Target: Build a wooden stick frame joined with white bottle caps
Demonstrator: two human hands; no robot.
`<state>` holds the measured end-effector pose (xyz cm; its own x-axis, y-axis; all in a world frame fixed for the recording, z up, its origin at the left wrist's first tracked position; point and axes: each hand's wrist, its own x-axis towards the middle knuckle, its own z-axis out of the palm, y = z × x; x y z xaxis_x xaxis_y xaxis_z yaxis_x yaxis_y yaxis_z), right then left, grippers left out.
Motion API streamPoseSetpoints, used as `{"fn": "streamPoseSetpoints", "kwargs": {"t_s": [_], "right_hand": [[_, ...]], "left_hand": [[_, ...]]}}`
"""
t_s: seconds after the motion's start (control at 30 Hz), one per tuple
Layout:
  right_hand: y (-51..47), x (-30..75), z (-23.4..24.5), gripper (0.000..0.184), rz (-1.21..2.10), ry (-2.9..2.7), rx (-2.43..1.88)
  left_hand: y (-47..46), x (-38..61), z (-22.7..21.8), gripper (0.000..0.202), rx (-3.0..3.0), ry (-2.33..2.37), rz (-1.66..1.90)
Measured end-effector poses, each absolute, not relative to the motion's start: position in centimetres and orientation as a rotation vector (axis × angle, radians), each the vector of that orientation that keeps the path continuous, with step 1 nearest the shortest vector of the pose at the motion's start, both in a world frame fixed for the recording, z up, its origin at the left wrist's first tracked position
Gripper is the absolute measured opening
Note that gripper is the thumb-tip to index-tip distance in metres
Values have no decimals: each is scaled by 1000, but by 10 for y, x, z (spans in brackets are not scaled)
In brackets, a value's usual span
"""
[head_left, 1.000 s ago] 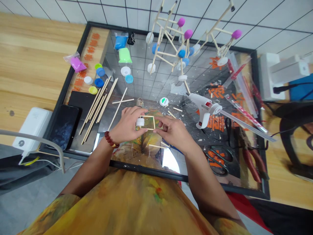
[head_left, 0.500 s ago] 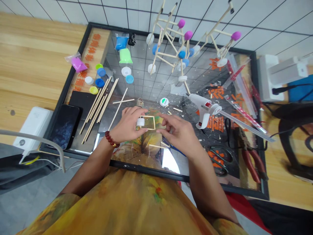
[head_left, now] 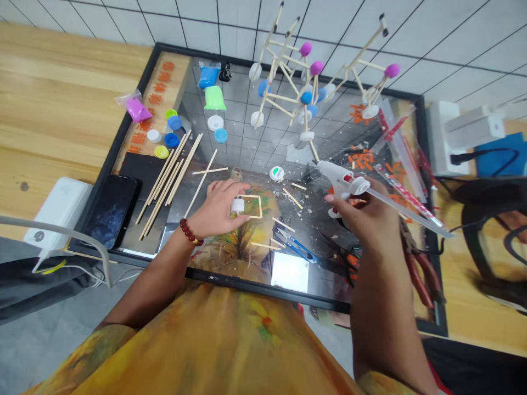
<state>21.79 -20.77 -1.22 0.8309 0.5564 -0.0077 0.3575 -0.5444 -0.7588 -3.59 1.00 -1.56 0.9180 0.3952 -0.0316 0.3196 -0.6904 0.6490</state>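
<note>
My left hand [head_left: 220, 208] is closed on a small square frame of thin wooden sticks [head_left: 260, 207], pinched at its left side. A white bottle cap [head_left: 237, 206] sits at that side, between my thumb and fingers. My right hand [head_left: 368, 214] wraps round the handle of a white hot glue gun [head_left: 335, 176], thumb at its near side. The gun's nozzle points up and left, and a long clear glue stick [head_left: 407, 211] runs out of its back. The handle is mostly hidden behind my fingers.
Wooden sticks [head_left: 164, 186], coloured caps [head_left: 172, 140] and a phone [head_left: 113, 211] lie left. Blue-handled snips [head_left: 297, 247] and short stick pieces lie in front. Stick models with caps [head_left: 284, 82] stand at the back. Pliers [head_left: 420, 269] and black scissors [head_left: 343, 255] are right.
My right hand has moved right, away from the stick frame, and taken hold of the glue gun. The snips have come into view. My left hand keeps the frame in nearly the same place.
</note>
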Motion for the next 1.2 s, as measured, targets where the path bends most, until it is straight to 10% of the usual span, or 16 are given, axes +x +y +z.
{"fn": "streamPoseSetpoints", "kwargs": {"t_s": [1.2], "right_hand": [[-174,164,4,35,811,-1129,-1906]], "left_hand": [[9,-35,-22,61,2405,482,184]]}}
